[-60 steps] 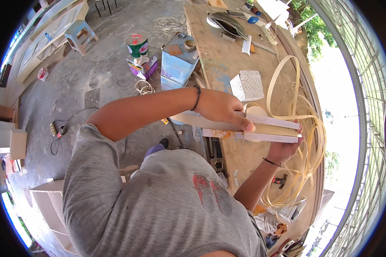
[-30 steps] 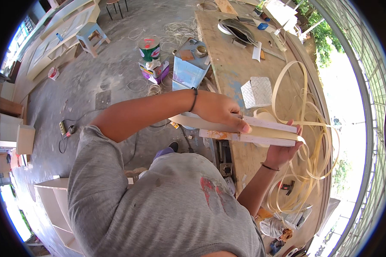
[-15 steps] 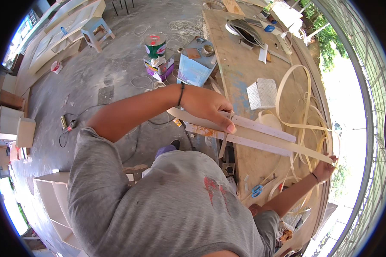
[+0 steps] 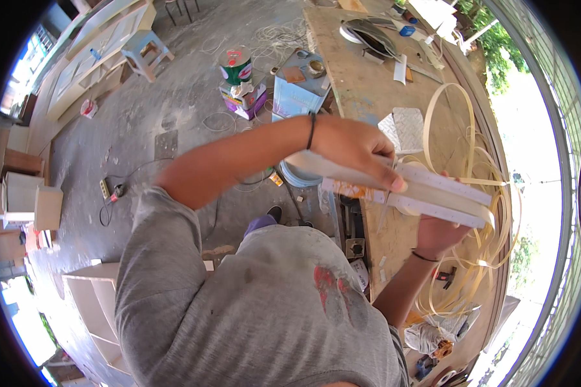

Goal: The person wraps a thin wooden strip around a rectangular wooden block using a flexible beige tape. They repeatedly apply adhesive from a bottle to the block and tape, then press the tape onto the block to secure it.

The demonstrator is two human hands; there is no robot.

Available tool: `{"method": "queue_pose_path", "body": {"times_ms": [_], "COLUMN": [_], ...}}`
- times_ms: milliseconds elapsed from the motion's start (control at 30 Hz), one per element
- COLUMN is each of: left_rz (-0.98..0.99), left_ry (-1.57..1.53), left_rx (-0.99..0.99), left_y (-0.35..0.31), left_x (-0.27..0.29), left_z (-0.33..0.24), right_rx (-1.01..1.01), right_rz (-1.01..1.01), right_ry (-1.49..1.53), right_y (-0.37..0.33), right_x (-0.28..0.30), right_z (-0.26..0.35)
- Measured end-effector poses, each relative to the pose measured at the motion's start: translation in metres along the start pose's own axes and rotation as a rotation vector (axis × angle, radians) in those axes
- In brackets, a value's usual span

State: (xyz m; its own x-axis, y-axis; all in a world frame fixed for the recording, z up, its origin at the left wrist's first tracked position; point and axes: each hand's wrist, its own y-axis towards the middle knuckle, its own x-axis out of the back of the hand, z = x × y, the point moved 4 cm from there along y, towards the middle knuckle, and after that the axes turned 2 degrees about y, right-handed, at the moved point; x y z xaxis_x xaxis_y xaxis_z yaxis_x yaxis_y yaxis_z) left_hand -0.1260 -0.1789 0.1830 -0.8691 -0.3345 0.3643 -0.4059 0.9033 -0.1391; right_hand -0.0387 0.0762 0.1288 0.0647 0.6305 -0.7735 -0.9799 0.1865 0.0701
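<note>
Two long white strips (image 4: 426, 209) with rows of small holes lie side by side, orange-brown stains on the near one's left part. A wide cream band (image 4: 432, 191) runs between them and curves at the right end. My left hand (image 4: 355, 149) is closed over the middle from above, thumb pressed down beside a thin grey piece, too blurred to name. From below, my right hand (image 4: 440, 233) wraps the right part; its fingertips show on the far side. Next to it, loose cream edging coils (image 4: 478, 251) spread across the workbench (image 4: 368, 90).
White textured sheets (image 4: 407, 129) and a dark curved item lie farther up the bench. Left of it stand a blue box (image 4: 297, 97) with a tin on top and a green can (image 4: 235, 64) on a purple box. A power strip (image 4: 105, 188) and cables lie on the floor.
My right hand has let go of the cream band's far end and come in under the white strips. My left hand and the strips have moved right.
</note>
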Motion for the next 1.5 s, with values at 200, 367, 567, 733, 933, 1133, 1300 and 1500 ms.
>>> {"method": "queue_pose_path", "body": {"times_ms": [200, 367, 567, 733, 933, 1133, 1300, 1500], "left_rz": [-0.032, -0.079, 0.034, -0.028, -0.050, 0.022, 0.035, 0.029], "left_ry": [-0.045, -0.482, -0.540, -0.273, -0.080, -0.005, -0.023, -0.097], "left_rx": [0.016, -0.014, 0.247, 0.105, 0.109, 0.074, 0.089, 0.193], "left_y": [0.036, 0.044, -0.008, -0.034, -0.072, -0.112, -0.135, -0.155], "left_x": [-0.053, -0.109, -0.126, -0.131, -0.121, -0.111, -0.102, -0.097], "left_z": [0.023, 0.057, 0.042, 0.046, 0.060, 0.084, 0.099, 0.122], "right_rx": [0.259, 0.254, 0.290, 0.303, 0.266, 0.271, 0.292, 0.326], "right_rz": [0.019, -0.170, -0.375, -0.381, -0.407, -0.450, -0.454, -0.498], "right_ry": [0.285, 0.348, 0.301, 0.344, 0.364, 0.396, 0.348, 0.347], "right_y": [-0.033, -0.028, -0.038, -0.042, -0.043, -0.042, -0.038, -0.039], "right_x": [-0.011, 0.025, 0.043, 0.036, 0.042, 0.051, 0.089, 0.103], "right_z": [-0.042, -0.040, -0.023, -0.030, -0.046, -0.045, -0.042, -0.044]}}
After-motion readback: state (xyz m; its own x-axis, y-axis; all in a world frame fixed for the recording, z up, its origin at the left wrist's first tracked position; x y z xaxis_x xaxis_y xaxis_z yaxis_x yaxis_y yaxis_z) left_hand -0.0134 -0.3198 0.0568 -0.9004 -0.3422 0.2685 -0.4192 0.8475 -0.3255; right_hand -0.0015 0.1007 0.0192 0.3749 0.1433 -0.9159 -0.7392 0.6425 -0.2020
